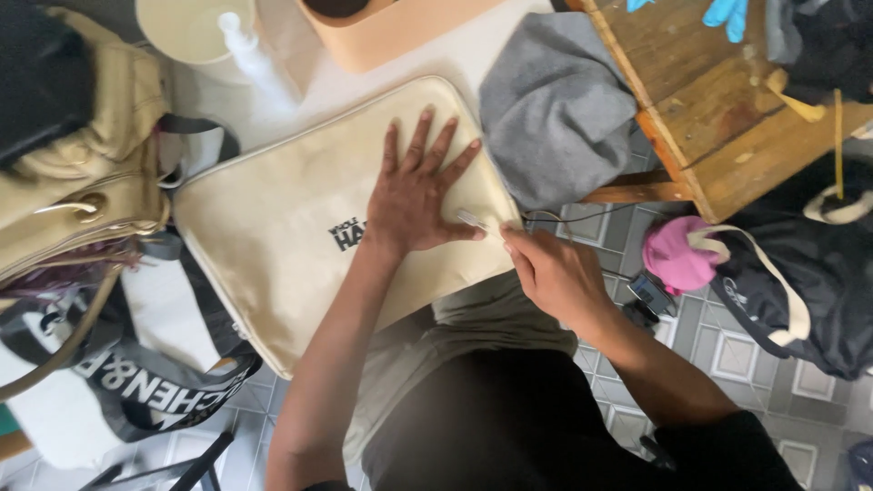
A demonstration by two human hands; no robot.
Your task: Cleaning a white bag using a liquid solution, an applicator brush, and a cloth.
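Left hand [414, 195] lies flat, fingers spread, on a cream case [300, 236]; right hand [550, 273] at four o'clock pinches its zipper pull [473, 219], which may snag.

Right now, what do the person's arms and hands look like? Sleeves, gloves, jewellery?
Both hands are bare: no gloves, and no rings or watch that I can see. The left hand and its forearm are uncovered all the way to the frame's lower edge. The right hand has a bare forearm too, ending in a black sleeve near the elbow.
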